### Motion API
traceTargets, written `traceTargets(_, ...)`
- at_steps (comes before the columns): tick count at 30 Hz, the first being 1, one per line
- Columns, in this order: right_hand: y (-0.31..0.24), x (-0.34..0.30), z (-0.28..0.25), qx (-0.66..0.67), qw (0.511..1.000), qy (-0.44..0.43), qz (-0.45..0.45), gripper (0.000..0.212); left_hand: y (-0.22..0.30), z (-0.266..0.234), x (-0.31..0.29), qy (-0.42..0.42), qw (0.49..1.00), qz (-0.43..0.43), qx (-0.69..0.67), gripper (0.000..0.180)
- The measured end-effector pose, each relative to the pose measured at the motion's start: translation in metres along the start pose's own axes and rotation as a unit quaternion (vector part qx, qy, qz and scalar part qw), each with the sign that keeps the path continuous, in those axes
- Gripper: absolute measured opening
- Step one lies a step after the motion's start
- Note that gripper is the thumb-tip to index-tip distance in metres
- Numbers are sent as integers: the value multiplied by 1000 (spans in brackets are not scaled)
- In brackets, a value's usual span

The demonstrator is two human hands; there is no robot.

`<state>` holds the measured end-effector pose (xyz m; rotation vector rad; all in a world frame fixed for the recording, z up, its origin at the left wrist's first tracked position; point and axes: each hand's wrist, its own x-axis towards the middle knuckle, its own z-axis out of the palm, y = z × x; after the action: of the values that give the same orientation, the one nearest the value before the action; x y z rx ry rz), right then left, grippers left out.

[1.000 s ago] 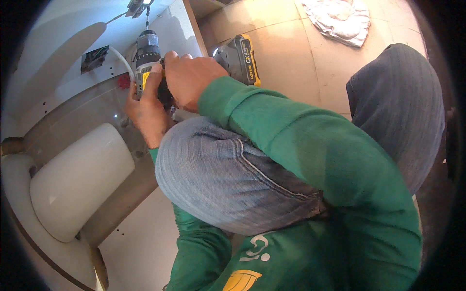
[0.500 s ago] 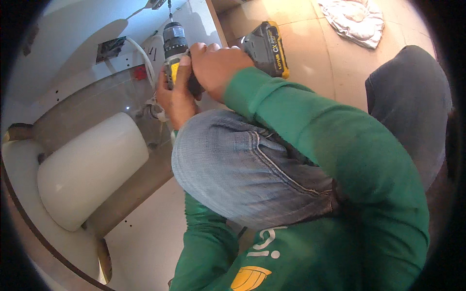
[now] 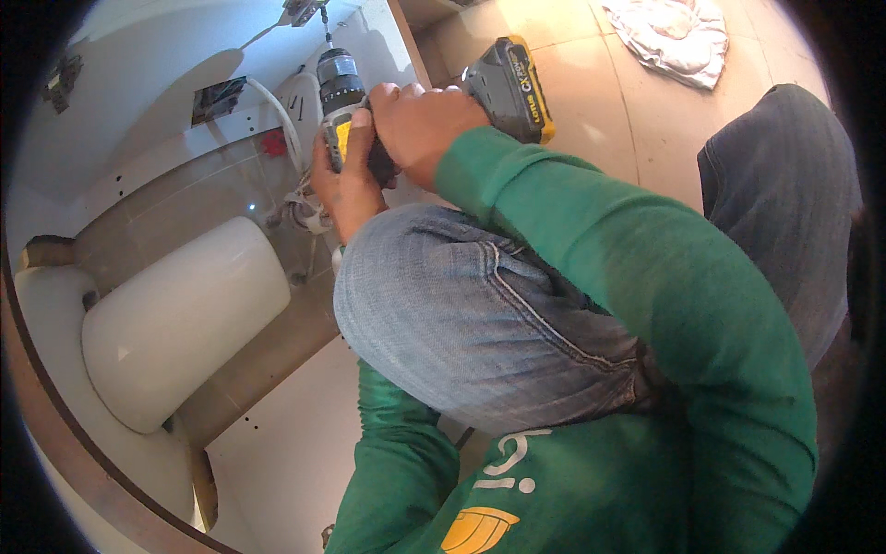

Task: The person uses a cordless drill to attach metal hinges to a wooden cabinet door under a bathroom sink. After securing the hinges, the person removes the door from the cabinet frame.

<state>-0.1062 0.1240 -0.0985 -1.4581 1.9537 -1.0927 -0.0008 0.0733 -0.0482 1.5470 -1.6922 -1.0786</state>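
Note:
Both my hands grip a black, grey and yellow cordless drill [image 3: 343, 92]. My right hand [image 3: 420, 125] wraps round its handle, above the chunky battery [image 3: 509, 90] that sticks out to the right. Against the drill's body, just behind the chuck, my left hand [image 3: 351, 180] is closed with the thumb along the side. A long thin bit [image 3: 327, 26] runs from the chuck up to a metal hinge [image 3: 303, 11] on the white cabinet panel. Whether the tip sits in a screw is too small to tell.
Inside the white cabinet lies a rounded white basin pedestal [image 3: 189, 323]. A white hose [image 3: 288, 125] and a red valve handle [image 3: 273, 142] are near my left hand. Another hinge [image 3: 63, 85] is at far left. A crumpled white cloth [image 3: 674, 42] rests on the tiled floor [image 3: 591, 102].
The view has shifted slightly, so the cabinet and hands appear a little farther right. Both hands keep their hold on the drill, with its bit still at the hinge.

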Motion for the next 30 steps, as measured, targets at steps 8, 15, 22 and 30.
traceTargets(8, 0, -1, -5, -24, 1000, 1, -8, 30, 7, 4, -3, 3, 999, -29, 15, 47)
traceTargets(15, -4, -5, -5, 14, 1000, 5, 12, 33, 11, 2, -6, 31, 999, -22, 29, 42)
traceTargets(22, -4, -4, -4, 12, 1000, 0, 15, 41, 11, 1, -6, 18, 999, 14, 45, 44)
traceTargets(30, 1, -5, 0, 29, 999, -13, 12, 40, 12, 8, -9, 52, 998, -14, 39, 42)
